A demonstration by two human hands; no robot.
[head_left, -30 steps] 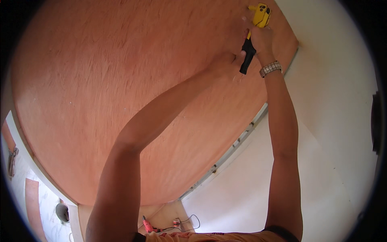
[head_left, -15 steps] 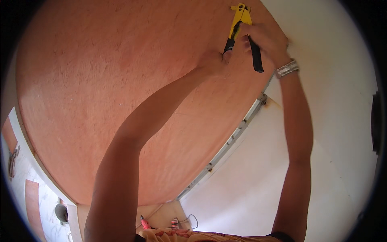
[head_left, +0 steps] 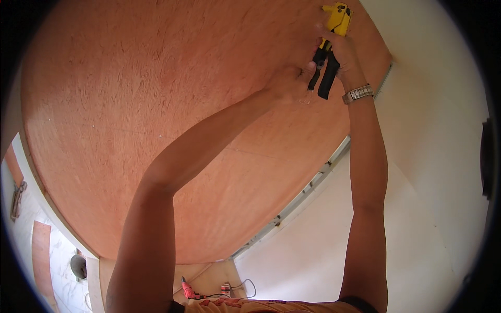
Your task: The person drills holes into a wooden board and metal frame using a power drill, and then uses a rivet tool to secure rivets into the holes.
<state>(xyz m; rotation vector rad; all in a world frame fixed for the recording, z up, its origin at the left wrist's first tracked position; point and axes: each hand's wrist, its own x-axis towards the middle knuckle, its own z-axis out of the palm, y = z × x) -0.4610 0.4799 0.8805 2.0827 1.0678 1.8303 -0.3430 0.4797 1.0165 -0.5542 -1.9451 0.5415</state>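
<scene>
A yellow hand riveter (head_left: 338,23) with black handles is held up against the reddish-brown wooden panel (head_left: 130,83), its yellow head uppermost. My right hand (head_left: 342,52), below which a metal watch (head_left: 358,94) circles the wrist, is closed around the riveter just under the head. The two black handles hang below that hand, fairly close together. My left hand (head_left: 292,83) reaches in from the left with its fingers bent, and its thumb lies at the nearer black handle. Blur around those fingertips hides what, if anything, they pinch.
A pale metal strip (head_left: 305,190) runs along the panel's right edge beside a white wall surface (head_left: 302,261). Low down lie a red power tool (head_left: 188,288) and a corded red item (head_left: 225,290). At far left are a grey round object (head_left: 79,267) and marbled flooring (head_left: 62,253).
The riveter and my right hand have shifted to the right. Its black handles now sit closer together. My left hand has followed slightly rightward.
</scene>
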